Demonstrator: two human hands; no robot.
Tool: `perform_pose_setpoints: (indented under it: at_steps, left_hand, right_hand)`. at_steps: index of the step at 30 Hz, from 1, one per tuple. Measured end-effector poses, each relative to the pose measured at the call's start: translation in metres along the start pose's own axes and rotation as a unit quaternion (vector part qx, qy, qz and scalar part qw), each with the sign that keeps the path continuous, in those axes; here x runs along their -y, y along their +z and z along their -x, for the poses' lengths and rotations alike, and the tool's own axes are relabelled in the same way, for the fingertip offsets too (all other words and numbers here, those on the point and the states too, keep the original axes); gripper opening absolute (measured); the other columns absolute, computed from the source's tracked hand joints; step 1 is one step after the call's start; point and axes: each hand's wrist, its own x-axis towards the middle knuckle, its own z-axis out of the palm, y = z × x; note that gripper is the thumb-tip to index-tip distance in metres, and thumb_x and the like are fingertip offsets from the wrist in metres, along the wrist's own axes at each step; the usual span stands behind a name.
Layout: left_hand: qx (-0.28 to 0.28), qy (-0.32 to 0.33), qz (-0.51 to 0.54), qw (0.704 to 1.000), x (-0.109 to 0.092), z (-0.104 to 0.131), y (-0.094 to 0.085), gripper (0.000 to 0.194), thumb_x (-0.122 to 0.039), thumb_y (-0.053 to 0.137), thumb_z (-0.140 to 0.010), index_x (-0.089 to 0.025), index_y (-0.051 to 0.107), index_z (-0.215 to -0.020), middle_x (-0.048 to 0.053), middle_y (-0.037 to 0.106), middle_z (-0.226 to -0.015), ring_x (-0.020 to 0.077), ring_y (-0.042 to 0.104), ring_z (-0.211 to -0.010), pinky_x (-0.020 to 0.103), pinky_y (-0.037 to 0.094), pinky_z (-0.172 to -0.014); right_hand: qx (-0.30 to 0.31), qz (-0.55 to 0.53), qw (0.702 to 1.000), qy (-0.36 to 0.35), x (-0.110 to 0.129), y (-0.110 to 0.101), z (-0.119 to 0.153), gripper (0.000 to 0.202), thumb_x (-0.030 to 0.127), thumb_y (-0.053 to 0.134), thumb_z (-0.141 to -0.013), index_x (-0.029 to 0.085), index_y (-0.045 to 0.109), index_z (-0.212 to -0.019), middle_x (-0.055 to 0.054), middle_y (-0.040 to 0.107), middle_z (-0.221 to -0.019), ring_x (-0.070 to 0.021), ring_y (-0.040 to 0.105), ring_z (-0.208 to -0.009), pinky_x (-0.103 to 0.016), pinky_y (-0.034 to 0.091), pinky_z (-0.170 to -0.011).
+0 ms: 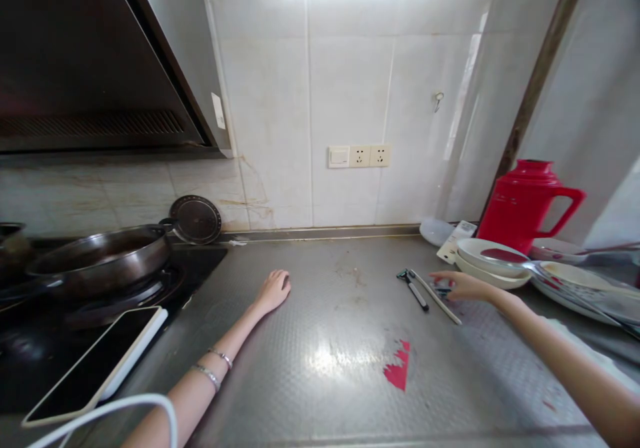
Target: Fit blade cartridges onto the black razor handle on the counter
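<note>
My left hand (274, 290) rests on the steel counter (330, 315) with its fingers curled in. A small dark patch shows at its fingers; whether it is a held thing or shadow I cannot tell. On the right, my right hand (464, 286) reaches low over the counter, thumb and forefinger apart. Between and below them is a small dark bluish thing (442, 292), partly covered and too small to name. Just left of this hand lie a razor (416, 291) with a black and grey handle and a thin pale stick (440, 299), side by side.
A torn red scrap (399, 368) lies nearer me. To the right stand a red thermos jug (520, 205), stacked white bowls (493, 280) and plates with utensils. Leftward are a steel pan (115, 258) on the black stove and a phone (95, 368) with a white cable (125, 401).
</note>
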Motion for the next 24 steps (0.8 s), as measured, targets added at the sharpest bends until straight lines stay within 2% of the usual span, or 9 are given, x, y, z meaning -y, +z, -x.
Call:
perform_pose_setpoints:
  at_steps: [3, 7, 9, 12, 15, 19, 21, 24]
  left_hand:
    - [0.003, 0.002, -0.005, 1.000, -0.001, 0.000, -0.001, 0.026, -0.020, 0.042, -0.082, -0.016, 0.057, -0.102, 0.009, 0.059, -0.112, 0.0216, 0.049, -0.108, 0.035, 0.036, -0.096]
    - [0.001, 0.002, -0.015, 1.000, -0.003, 0.001, -0.001, 0.026, -0.020, 0.042, -0.082, -0.015, 0.057, -0.102, 0.010, 0.059, -0.110, 0.0219, 0.049, -0.107, 0.035, 0.036, -0.095]
    - [0.000, 0.003, -0.019, 1.000, -0.003, 0.001, 0.000, 0.026, -0.021, 0.041, -0.082, -0.015, 0.057, -0.102, 0.010, 0.059, -0.109, 0.0216, 0.050, -0.106, 0.034, 0.036, -0.094]
    - [-0.003, 0.004, -0.023, 1.000, -0.003, 0.002, 0.001, 0.026, -0.021, 0.041, -0.082, -0.014, 0.057, -0.101, 0.010, 0.060, -0.107, 0.0212, 0.050, -0.105, 0.034, 0.037, -0.093]
    - [-0.007, 0.003, -0.026, 1.000, -0.003, 0.003, 0.002, 0.026, -0.021, 0.041, -0.082, -0.015, 0.056, -0.102, 0.010, 0.059, -0.107, 0.0210, 0.050, -0.104, 0.033, 0.038, -0.092]
    - [-0.007, 0.003, -0.027, 1.000, -0.001, 0.003, 0.003, 0.024, -0.021, 0.041, -0.082, -0.014, 0.057, -0.099, 0.010, 0.060, -0.104, 0.0208, 0.051, -0.101, 0.033, 0.039, -0.091]
    - [-0.007, 0.002, -0.028, 1.000, 0.000, 0.003, 0.004, 0.023, -0.021, 0.042, -0.082, -0.015, 0.057, -0.098, 0.009, 0.060, -0.102, 0.0205, 0.052, -0.099, 0.033, 0.039, -0.090]
    - [-0.009, 0.000, -0.029, 1.000, 0.000, 0.003, 0.005, 0.023, -0.022, 0.042, -0.082, -0.015, 0.057, -0.098, 0.009, 0.060, -0.102, 0.0205, 0.052, -0.100, 0.033, 0.039, -0.089]
  right_hand:
    - [-0.018, 0.003, 1.000, 0.000, -0.002, 0.000, 0.000, 0.073, 0.012, 0.053, -0.053, 0.012, 0.051, -0.126, -0.011, 0.060, -0.118, -0.0259, 0.059, -0.098, -0.027, 0.047, -0.081]
    - [-0.113, -0.007, 0.993, -0.047, -0.002, 0.008, -0.013, 0.062, 0.020, 0.054, -0.060, 0.013, 0.055, -0.121, -0.011, 0.058, -0.121, -0.0264, 0.059, -0.100, -0.031, 0.046, -0.085]
    - [-0.171, -0.016, 0.981, -0.085, 0.007, 0.016, -0.024, 0.055, 0.023, 0.051, -0.064, 0.014, 0.058, -0.118, -0.011, 0.060, -0.119, -0.0260, 0.058, -0.104, -0.034, 0.044, -0.090]
    - [-0.232, -0.025, 0.964, -0.129, 0.035, 0.035, -0.039, 0.050, 0.023, 0.046, -0.068, 0.013, 0.059, -0.115, -0.012, 0.059, -0.119, -0.0252, 0.054, -0.110, -0.034, 0.042, -0.094]
    - [-0.245, -0.019, 0.956, -0.157, 0.077, 0.058, -0.046, 0.050, 0.020, 0.044, -0.070, 0.010, 0.056, -0.118, -0.013, 0.058, -0.121, -0.0245, 0.052, -0.113, -0.035, 0.041, -0.095]
    - [-0.223, 0.025, 0.955, -0.195, 0.123, 0.092, -0.051, 0.051, 0.021, 0.045, -0.074, 0.007, 0.052, -0.122, -0.015, 0.054, -0.125, -0.0238, 0.048, -0.117, -0.035, 0.034, -0.101]
    - [-0.221, 0.047, 0.956, -0.184, 0.134, 0.106, -0.054, 0.049, 0.022, 0.045, -0.076, 0.005, 0.051, -0.122, -0.018, 0.052, -0.126, -0.0253, 0.047, -0.119, -0.036, 0.033, -0.102]
    - [-0.236, 0.058, 0.956, -0.162, 0.135, 0.119, -0.057, 0.046, 0.028, 0.042, -0.082, 0.004, 0.053, -0.119, -0.021, 0.051, -0.127, -0.0281, 0.045, -0.120, -0.040, 0.033, -0.101]
